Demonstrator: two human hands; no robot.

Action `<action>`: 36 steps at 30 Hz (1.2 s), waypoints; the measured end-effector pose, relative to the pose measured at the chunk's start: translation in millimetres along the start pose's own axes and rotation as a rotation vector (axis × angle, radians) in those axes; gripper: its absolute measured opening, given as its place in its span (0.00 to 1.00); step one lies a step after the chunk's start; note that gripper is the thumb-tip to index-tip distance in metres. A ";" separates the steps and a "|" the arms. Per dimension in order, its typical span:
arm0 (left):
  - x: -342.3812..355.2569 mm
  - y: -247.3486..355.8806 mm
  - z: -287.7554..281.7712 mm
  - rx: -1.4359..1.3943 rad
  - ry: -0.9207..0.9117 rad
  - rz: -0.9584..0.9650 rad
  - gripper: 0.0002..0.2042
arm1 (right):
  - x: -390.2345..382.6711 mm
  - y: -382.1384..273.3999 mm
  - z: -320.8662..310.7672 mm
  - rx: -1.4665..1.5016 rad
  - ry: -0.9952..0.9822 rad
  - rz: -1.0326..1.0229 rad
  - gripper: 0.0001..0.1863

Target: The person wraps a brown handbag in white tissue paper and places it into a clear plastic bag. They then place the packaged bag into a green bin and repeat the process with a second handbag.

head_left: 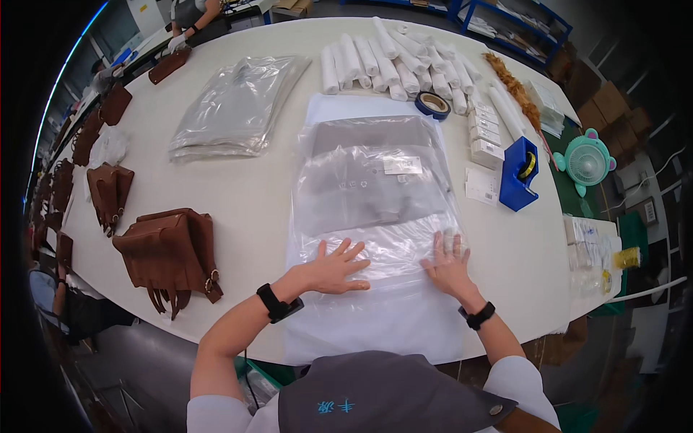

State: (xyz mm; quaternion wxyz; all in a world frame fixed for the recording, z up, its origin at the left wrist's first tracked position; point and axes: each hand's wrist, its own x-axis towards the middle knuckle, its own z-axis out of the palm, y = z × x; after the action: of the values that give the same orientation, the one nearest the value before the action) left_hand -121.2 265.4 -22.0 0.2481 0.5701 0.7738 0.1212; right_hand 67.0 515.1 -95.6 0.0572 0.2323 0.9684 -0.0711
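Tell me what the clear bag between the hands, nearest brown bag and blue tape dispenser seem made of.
Clear bag: thin, glossy plastic film, being see-through with bright wrinkles.
Nearest brown bag: smooth leather or imitation leather, judging by its soft sheen and folds.
Blue tape dispenser: probably hard plastic, given its even colour.

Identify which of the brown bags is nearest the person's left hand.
The brown bag that looks largest, to the left of the left hand; the other brown bags are farther from it, along the left side of the table.
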 end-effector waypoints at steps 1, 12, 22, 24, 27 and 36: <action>-1.5 -7.1 -14.9 -0.163 -0.158 -0.016 0.29 | -17.4 2.2 -10.9 -0.077 -0.010 -0.033 0.41; 79.4 -21.7 -18.9 0.316 0.439 -0.020 0.27 | 97.6 -89.5 -124.7 0.355 0.508 -0.495 0.28; 122.8 -96.2 -84.7 0.412 0.584 -0.231 0.27 | 253.5 -91.4 -94.4 -0.016 0.487 -0.288 0.31; 129.6 -125.0 -82.0 0.434 0.562 -0.324 0.28 | 264.8 -74.3 -88.2 -0.065 0.332 -0.185 0.32; 135.9 -145.9 -72.0 0.379 0.394 -0.389 0.29 | 278.9 -61.1 -81.0 0.073 0.137 -0.131 0.34; 83.4 -97.1 -36.0 0.417 0.382 -0.190 0.30 | 223.1 -31.2 -60.1 0.082 0.146 -0.167 0.34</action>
State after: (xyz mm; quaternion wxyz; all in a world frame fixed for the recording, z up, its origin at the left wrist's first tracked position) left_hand -238.7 316.2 -57.7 -0.0140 0.5006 0.8646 0.0412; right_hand -149.5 596.1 -65.1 -0.0292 0.1578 0.9822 -0.0980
